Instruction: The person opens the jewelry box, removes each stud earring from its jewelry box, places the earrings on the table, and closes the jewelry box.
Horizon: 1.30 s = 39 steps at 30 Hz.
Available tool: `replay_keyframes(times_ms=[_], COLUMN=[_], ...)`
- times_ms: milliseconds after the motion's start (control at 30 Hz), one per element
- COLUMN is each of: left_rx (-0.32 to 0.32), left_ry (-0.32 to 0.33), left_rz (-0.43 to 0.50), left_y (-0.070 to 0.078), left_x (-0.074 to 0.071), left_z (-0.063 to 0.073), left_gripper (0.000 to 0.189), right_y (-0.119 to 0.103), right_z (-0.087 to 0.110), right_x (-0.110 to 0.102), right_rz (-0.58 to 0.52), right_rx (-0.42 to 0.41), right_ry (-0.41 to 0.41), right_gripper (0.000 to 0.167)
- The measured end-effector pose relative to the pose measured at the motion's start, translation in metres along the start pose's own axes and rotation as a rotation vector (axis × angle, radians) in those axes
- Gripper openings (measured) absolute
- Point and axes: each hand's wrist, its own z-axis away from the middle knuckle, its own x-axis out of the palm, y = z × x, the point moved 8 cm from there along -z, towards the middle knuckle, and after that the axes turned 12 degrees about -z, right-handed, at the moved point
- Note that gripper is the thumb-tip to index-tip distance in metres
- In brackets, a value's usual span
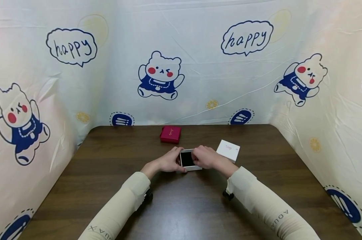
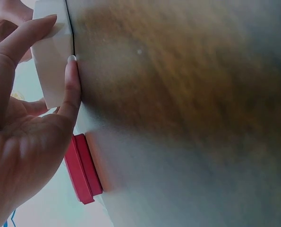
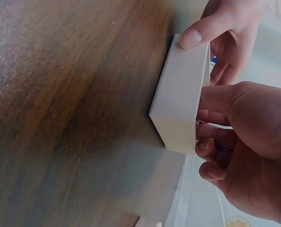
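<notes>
A small white open box (image 1: 194,168) with a black inside (image 1: 187,159) sits on the table in front of me. My left hand (image 1: 169,160) grips its left end; the left wrist view has the thumb on the near wall of the box (image 2: 53,71) and other fingers around the end. Over the right part of the box is my right hand (image 1: 206,156). In the right wrist view, this hand (image 3: 253,156) reaches over the rim into the box (image 3: 180,85), its other fingers curled beside the right wall. Its innermost fingertips are hidden, so any hold inside cannot be seen.
Beyond the box, a closed red box (image 1: 170,134) with gold lettering stands near the table's back edge. A flat white lid-like piece (image 1: 228,150) with pink print lies right of my right hand. A printed curtain (image 1: 196,83) surrounds the brown table (image 1: 181,206).
</notes>
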Motion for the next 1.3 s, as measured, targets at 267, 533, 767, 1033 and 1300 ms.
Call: replay_keyframes(times_ms=[267,533,767,1033,1300], left_rx=[0.000,-0.004,-0.017,-0.016,-0.010], left_ry=[0.010,0.012,0.006,0.010,0.018], left_rz=[0.002,0.009,0.001,0.001,-0.010], left_y=[0.000,0.000,-0.001,0.000,-0.001], left_x=[0.000,0.000,0.002,0.000,0.000], left_z=[0.001,0.001,0.001,0.001,0.000], left_gripper=[0.089,0.090,0.091,0.090,0.091], right_y=[-0.002,-0.001,0.000,0.001,0.002], right_z=[0.001,0.002,0.003,0.004,0.005], right_x=[0.000,-0.001,-0.005,-0.008,-0.010], right_rz=[-0.017,-0.036,-0.047,-0.059,-0.067], right_rx=[-0.040,-0.048,-0.059,-0.058,-0.051], right_ry=[0.004,-0.003,0.001,0.022,0.030], right_gripper=[0.027,0.026,0.023,0.016,0.012])
